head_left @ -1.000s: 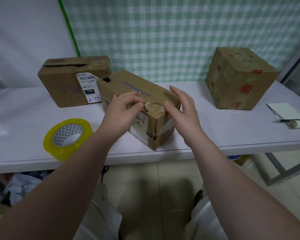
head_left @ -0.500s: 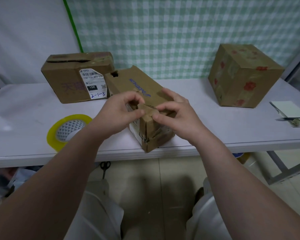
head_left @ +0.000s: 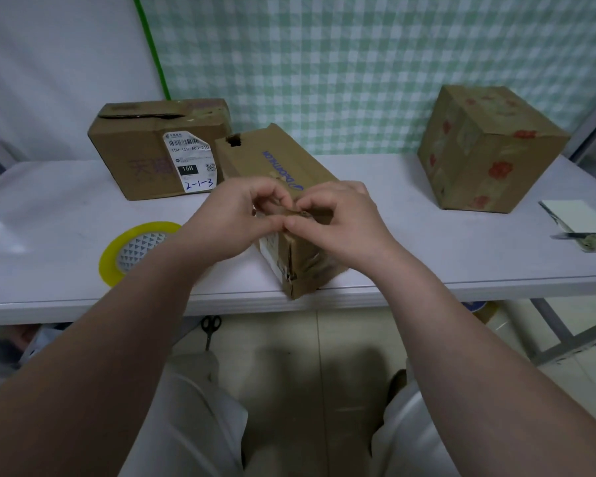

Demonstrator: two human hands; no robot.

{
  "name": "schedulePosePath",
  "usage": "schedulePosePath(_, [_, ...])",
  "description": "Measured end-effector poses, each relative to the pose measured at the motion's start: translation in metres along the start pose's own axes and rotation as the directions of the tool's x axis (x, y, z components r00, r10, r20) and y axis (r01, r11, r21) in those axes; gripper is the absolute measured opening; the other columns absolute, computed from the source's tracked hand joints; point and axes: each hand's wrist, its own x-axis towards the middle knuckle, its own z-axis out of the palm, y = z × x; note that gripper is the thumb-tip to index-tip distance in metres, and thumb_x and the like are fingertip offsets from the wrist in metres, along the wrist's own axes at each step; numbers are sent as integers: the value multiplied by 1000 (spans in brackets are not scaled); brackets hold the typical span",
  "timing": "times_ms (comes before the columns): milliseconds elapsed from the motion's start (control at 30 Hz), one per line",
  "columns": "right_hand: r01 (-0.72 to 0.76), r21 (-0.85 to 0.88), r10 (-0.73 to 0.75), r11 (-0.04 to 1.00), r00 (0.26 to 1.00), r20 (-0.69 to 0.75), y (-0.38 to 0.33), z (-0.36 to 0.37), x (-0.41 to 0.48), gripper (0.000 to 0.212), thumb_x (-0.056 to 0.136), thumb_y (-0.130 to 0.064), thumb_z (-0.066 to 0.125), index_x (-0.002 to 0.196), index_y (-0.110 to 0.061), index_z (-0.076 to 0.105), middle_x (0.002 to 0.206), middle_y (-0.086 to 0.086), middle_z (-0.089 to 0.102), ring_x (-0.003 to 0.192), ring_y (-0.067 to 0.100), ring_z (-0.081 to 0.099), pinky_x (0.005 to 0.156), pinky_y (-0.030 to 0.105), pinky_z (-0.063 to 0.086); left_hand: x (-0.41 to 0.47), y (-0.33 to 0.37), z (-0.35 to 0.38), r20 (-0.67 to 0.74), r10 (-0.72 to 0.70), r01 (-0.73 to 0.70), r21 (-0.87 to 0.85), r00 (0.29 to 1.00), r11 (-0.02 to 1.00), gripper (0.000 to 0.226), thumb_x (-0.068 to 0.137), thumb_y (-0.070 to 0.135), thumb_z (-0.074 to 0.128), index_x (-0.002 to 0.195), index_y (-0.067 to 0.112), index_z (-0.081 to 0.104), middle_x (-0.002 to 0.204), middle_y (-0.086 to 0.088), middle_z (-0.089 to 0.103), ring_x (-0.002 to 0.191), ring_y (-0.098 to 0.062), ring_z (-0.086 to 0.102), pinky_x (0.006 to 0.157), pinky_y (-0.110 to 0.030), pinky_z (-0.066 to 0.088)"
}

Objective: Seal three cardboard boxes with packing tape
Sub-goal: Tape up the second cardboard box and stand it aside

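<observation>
A long brown box with blue lettering (head_left: 269,160) lies at an angle in the middle of the white table (head_left: 427,249), its near end at the front edge. My left hand (head_left: 234,218) and my right hand (head_left: 338,222) meet on that near end, fingertips pinching its flaps together. A yellow roll of packing tape (head_left: 117,259) lies flat to the left, partly behind my left forearm. A second box with a shipping label (head_left: 141,156) stands at the back left, its top flap gaping. A third box with red flower prints (head_left: 489,149) stands at the back right.
A notepad with a pen across it (head_left: 578,225) lies at the table's right edge. Scissors (head_left: 210,327) lie on the floor under the table. A checked curtain hangs behind the table. My knees are below the front edge.
Both hands have drawn closer together on the box's near end, closing the flaps that were spread apart a second ago. The view has shifted slightly left and down.
</observation>
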Motion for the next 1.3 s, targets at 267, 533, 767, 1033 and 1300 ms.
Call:
schedulePosePath(267, [-106, 192, 94, 976, 993, 69, 8, -3, 8, 20, 60, -46, 58, 60, -28, 64, 82, -28, 65, 97, 7, 60, 107, 64, 26, 2, 1, 1, -50, -52, 51, -17, 997, 999, 43, 81, 6, 71, 118, 24, 59, 70, 14, 68, 69, 5, 61, 68, -9, 44])
schedulePosePath(533, [-81, 166, 99, 983, 989, -106, 6, 7, 2, 28, 67, -38, 69, 54, -16, 57, 77, -9, 66, 85, 12, 62, 92, 51, 44, 10, -5, 9, 5, -7, 7, -24, 1000, 1000, 40, 84, -1, 64, 120, 17, 59, 74, 10, 63, 74, -2, 60, 72, -13, 43])
schedulePosePath(767, [-127, 64, 136, 990, 979, -154, 5, 8, 3, 25, 69, -7, 71, 50, -8, 54, 77, -17, 53, 87, 10, 56, 80, 26, 40, 12, -10, 11, 44, -59, 62, -66, 997, 996, 45, 85, 3, 65, 126, 18, 55, 78, 10, 62, 81, -17, 60, 67, -13, 41])
schedulePosePath(1033, [-126, -5, 125, 992, 988, -94, -1, 1, 5, 21, 70, -2, 67, 61, 12, 55, 89, 25, 66, 83, 22, 55, 73, 27, 41, 14, -11, 11, 46, -73, 77, -75, 996, 994, 48, 86, 7, 67, 130, 19, 52, 81, 9, 64, 84, -36, 61, 64, -27, 46])
schedulePosePath(1300, [-116, -116, 124, 986, 990, 64, -5, -9, 8, 18, 77, -9, 67, 68, 6, 63, 97, 14, 65, 94, 25, 57, 78, 34, 45, 14, -14, 10, 58, -85, 89, -84, 995, 992, 49, 86, 9, 67, 131, 21, 52, 81, 11, 62, 90, -38, 61, 70, -24, 45])
